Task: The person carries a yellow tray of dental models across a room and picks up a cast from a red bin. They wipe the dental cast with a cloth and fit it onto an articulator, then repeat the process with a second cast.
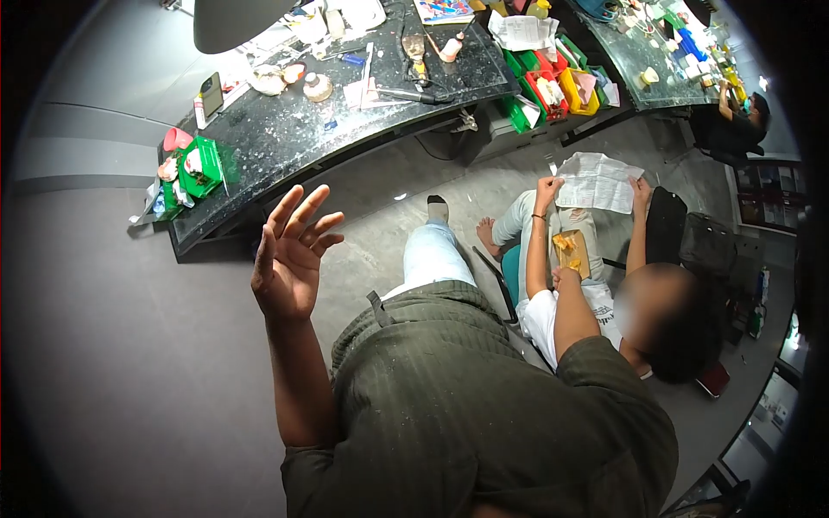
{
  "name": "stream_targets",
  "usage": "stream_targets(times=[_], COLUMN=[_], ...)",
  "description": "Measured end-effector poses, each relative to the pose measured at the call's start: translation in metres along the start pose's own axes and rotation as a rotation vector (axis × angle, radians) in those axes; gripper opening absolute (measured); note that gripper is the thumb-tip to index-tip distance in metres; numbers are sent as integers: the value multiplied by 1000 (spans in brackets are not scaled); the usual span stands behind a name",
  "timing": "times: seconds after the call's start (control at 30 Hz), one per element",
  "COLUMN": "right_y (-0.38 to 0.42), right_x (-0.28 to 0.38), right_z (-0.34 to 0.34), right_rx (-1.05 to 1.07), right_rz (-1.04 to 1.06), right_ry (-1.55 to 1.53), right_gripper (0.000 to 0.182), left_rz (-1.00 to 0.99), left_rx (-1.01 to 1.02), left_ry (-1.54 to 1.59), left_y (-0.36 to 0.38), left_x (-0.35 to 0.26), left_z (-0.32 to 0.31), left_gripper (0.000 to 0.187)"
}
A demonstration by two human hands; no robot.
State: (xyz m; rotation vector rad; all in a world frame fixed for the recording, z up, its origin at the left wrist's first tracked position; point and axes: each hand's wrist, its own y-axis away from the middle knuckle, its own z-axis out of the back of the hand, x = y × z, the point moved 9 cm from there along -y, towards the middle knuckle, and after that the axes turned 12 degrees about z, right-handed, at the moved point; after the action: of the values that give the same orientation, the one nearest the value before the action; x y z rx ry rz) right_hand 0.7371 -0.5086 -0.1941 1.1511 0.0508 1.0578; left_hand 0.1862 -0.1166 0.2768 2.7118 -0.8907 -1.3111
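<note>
My left hand is raised in the air, palm showing and fingers spread, with nothing in it. Stretched out to the other side, my right hand is at the near end of a brown cardboard food tray and appears to grip it; its fingers are partly hidden. Yellow-orange food pieces lie in the tray. Just beyond it, a seated person holds up a creased printed sheet of paper in both hands.
A black speckled workbench curves across the top, with bottles, tools and a phone on it. Green, red and yellow bins stand at its right end. The seated person is close on my right. Another person sits farther off.
</note>
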Motion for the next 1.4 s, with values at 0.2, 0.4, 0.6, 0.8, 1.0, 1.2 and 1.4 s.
stream_targets(times=[0.2, 0.4, 0.6, 0.8, 1.0, 1.2, 1.4], right_y=[35, -28, -12, -113, -128, 30, 72], right_x=[38, 46, 52, -46, -74, 26, 63], right_z=[4, 6, 7, -6, -27, -31, -34], right_rx=[-78, -184, -174, -4, 85, 29, 74], right_rz=[83, 139, 89, 6, 79, 257, 435], right_ry=[280, 632, 564, 163, -220, -330, -529], right_gripper=[12, 17, 12, 4, 14, 22, 24], left_rz=[11, 46, 41, 56, 73, 72, 39], left_rx=[-22, -68, -72, -52, -3, 21, 49], left_ry=[-6, -38, -35, -38, -21, -38, -10], left_y=[7, 12, 7, -6, -15, -16, -7], left_x=[4, 12, 14, 16, 20, 23, 17], left_z=[7, 15, 13, 7, -2, -8, -10], left_gripper=[65, 62, 61, 62, 63, 65, 63])
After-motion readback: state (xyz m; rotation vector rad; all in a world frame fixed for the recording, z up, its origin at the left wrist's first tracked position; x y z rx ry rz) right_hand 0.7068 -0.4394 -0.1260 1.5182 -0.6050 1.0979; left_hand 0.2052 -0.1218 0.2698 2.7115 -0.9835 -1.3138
